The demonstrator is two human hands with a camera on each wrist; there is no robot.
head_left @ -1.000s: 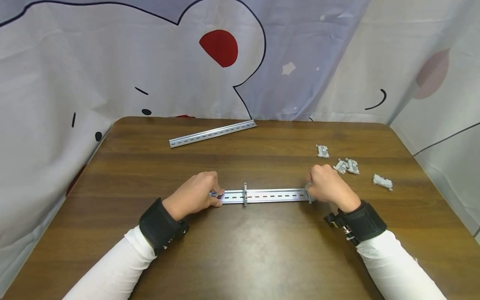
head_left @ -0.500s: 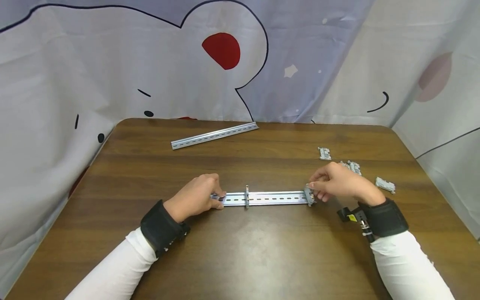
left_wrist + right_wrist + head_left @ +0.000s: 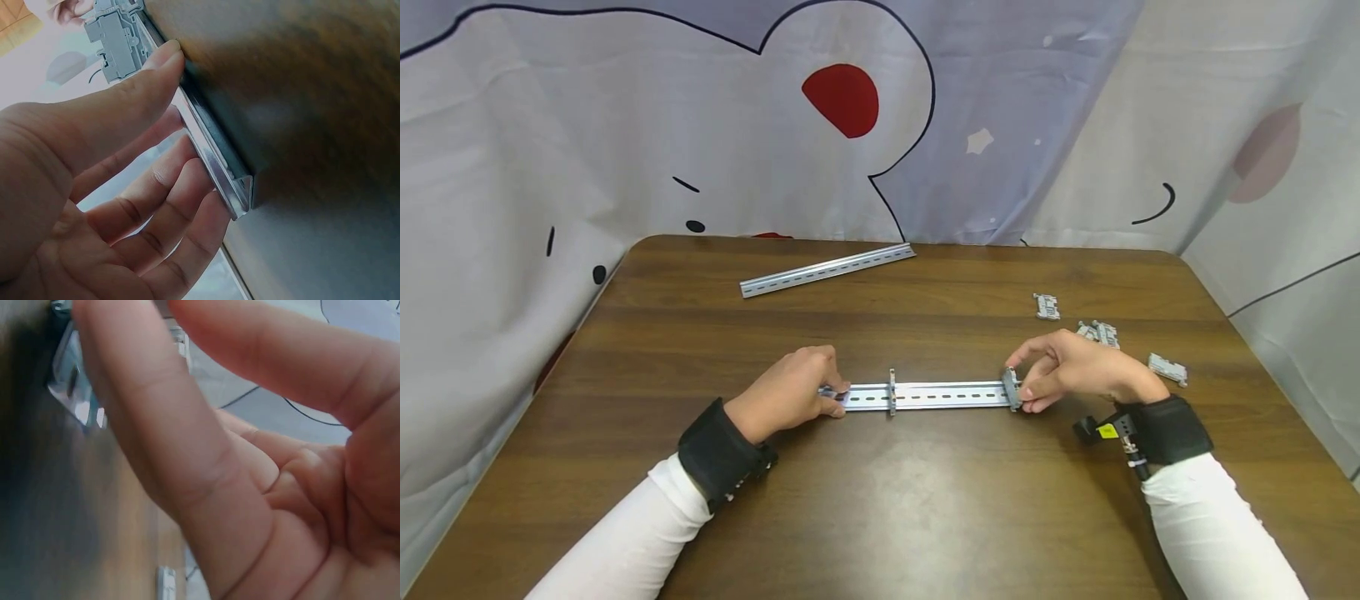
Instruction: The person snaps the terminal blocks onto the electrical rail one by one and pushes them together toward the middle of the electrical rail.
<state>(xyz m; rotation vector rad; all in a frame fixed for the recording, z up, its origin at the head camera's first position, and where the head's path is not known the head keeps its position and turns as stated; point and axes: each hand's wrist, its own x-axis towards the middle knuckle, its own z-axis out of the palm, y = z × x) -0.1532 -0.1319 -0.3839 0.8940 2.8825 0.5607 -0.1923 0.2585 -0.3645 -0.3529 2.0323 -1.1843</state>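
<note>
A slotted metal DIN rail (image 3: 951, 396) lies crosswise on the wooden table. My left hand (image 3: 790, 387) pinches its left end, thumb on the near edge and fingers along the far one. A grey terminal block (image 3: 892, 392) stands across the rail a little right of that hand; the left wrist view shows this block (image 3: 115, 44) side-on. At the rail's right end sits another grey terminal block (image 3: 1012, 390). My right hand (image 3: 1075, 367) holds this one between thumb and index finger, the index at its far end. In the right wrist view the fingers hide the block.
A second DIN rail (image 3: 827, 271) lies slanted near the table's back edge. Several loose terminal blocks lie at the back right, one (image 3: 1047, 307) farthest back and another (image 3: 1167, 369) to the right. A printed curtain (image 3: 700, 125) hangs behind the table.
My right hand draws back a little to the right, its fingers spreading, then returns to the end block. That block goes from tilted to more squarely across the rail. The left hand keeps its place.
</note>
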